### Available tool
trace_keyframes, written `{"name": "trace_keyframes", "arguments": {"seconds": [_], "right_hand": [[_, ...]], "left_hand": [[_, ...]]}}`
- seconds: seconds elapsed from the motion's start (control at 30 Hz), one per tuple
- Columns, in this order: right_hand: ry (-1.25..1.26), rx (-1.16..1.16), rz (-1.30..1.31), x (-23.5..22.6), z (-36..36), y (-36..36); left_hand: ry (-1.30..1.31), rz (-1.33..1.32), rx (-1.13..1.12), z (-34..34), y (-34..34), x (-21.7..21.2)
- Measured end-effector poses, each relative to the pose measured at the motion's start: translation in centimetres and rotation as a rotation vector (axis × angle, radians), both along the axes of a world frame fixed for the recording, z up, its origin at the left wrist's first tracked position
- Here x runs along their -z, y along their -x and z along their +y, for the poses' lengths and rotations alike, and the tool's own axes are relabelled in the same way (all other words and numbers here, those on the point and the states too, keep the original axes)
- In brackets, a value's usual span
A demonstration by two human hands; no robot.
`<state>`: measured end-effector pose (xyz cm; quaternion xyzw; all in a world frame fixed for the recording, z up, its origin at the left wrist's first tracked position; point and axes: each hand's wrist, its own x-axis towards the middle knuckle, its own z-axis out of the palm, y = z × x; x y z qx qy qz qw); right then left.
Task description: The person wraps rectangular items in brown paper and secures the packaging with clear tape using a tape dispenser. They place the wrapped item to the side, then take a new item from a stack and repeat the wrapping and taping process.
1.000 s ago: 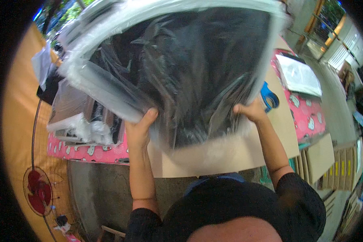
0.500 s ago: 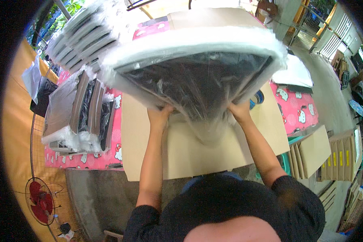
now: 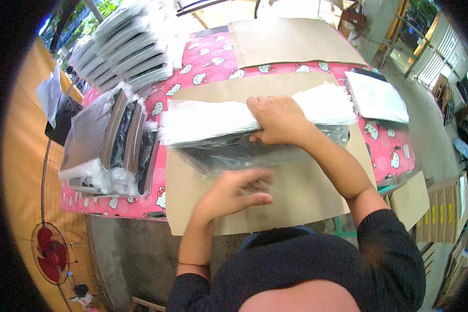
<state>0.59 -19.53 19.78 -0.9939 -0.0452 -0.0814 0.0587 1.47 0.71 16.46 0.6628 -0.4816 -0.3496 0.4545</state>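
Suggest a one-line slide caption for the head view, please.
Right hand presses a plastic-wrapped bundle onto cardboard sheet; left hand hovers.

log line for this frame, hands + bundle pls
right hand palm down on plastic-wrapped bundle | left hand open, blurred, above cardboard sheet, holding nothing | bundle lies flat on sheet

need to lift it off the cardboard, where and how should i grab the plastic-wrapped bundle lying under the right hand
Probably by its two short ends, one hand at each. The plastic-wrapped bundle lies flat and long across the cardboard sheet, so it would likely sag if held at one point. The right hand already presses its middle; the left hand hovers open over the cardboard near its dark front edge. The film looks loose, so grip the stack, not the wrap.
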Motion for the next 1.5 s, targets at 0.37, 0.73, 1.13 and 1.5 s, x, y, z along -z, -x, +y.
{"name": "trace_keyframes", "arguments": {"seconds": [0.37,0.73,1.13,1.5], "right_hand": [[0.064,-0.363,-0.617,-6.5,0.0,-3.5],[-0.217,0.234,0.249,-0.5,-17.1,7.0],[-1.694,0.289,-0.501,14.3,-12.0,6.6],[-1.645,0.360,-0.574,17.7,-10.6,6.7]], "left_hand": [[-0.315,-1.266,-0.484,-4.1,-9.7,-1.5],[-0.299,-1.210,-0.594,-3.4,-8.3,-2.2],[0.643,0.184,-0.972,5.4,-14.0,11.0],[0.685,-0.083,-1.017,5.0,-14.6,17.9]]}}
